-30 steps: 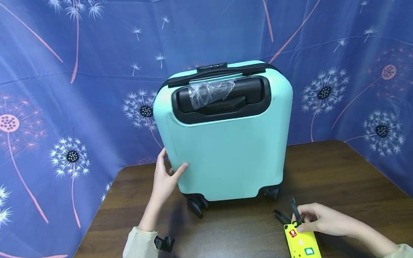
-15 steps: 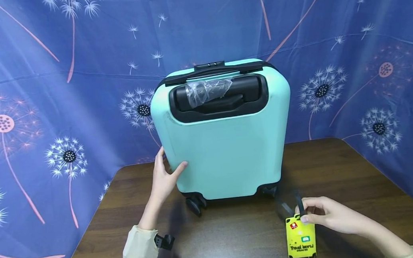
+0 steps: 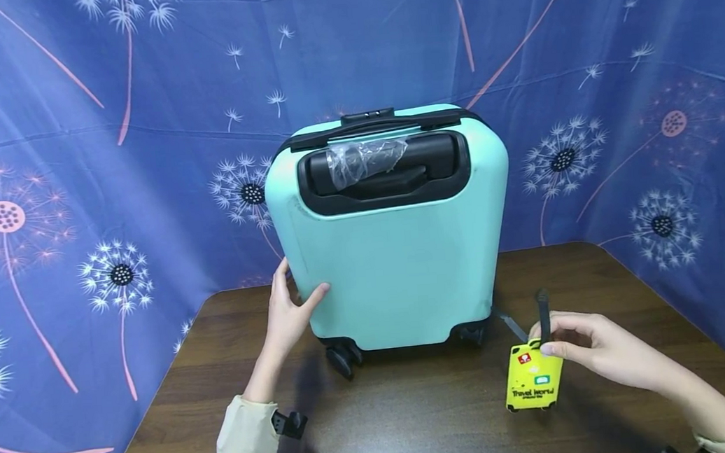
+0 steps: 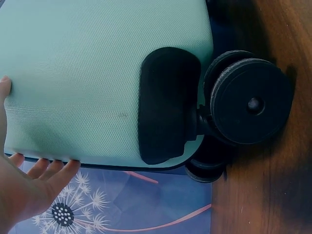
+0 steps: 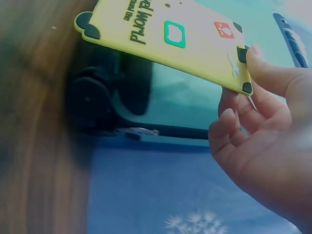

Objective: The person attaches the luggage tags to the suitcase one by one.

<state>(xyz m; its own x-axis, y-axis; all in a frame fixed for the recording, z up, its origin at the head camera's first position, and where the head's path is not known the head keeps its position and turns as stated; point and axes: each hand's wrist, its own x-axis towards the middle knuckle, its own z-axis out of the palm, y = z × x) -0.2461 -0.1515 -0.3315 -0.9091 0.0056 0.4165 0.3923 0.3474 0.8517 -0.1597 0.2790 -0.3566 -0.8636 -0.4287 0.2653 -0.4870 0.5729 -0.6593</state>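
Note:
A mint-green suitcase (image 3: 397, 273) stands upright on its wheels on the table, its black handle recess partly covered by clear plastic film (image 3: 364, 162). My left hand (image 3: 287, 316) grips its left side low down, thumb on the broad face and fingers round the edge; the left wrist view shows those fingertips near a black wheel (image 4: 251, 102). In front of the suitcase's lower right corner, my right hand (image 3: 592, 344) pinches a yellow luggage tag (image 3: 533, 377) by its top end. Its black strap (image 3: 543, 315) sticks up beside the fingers. "Travel World" is printed on the tag.
The dark wooden table (image 3: 414, 419) reaches to a blue curtain (image 3: 143, 164) with dandelion prints hanging close behind the suitcase. A black band with a small device (image 3: 290, 424) sits on the left wrist.
The right hand has raised the luggage tag and carried it up and slightly right, nearer the suitcase. The tag now shows whole. The left hand keeps its hold on the suitcase.

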